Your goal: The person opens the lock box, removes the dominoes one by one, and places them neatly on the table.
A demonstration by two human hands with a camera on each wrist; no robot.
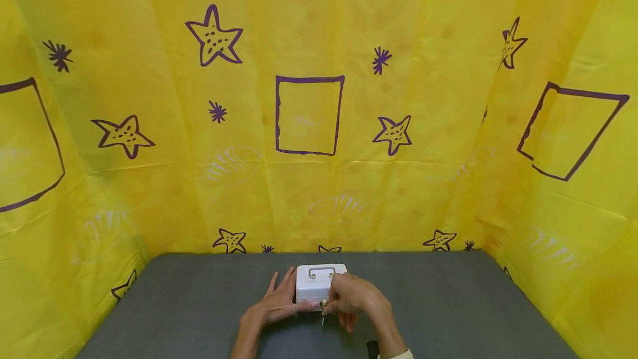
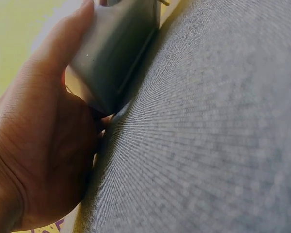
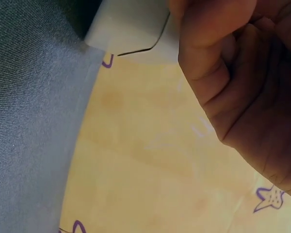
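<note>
A small white metal cash box point(image 1: 314, 290) with a folding handle point(image 1: 321, 271) on its lid sits on the grey table; its lid is down. My left hand point(image 1: 279, 301) lies against the box's left side, fingers spread and fairly straight, thumb along the front face. In the left wrist view, the thumb point(image 2: 63, 41) presses the front of the box point(image 2: 116, 48). At the box's front, my right hand point(image 1: 351, 295) has curled fingers and pinches a key at the lock, with small keys point(image 1: 324, 308) hanging beside the fingertips. The right wrist view shows the curled fingers point(image 3: 203, 63), which hide the key.
The grey cloth-covered table point(image 1: 209, 292) extends on both sides of the box. Yellow curtains point(image 1: 309, 204) with purple stars and squares stand behind and at both sides. A small black item point(image 1: 372, 349) shows near the right wrist.
</note>
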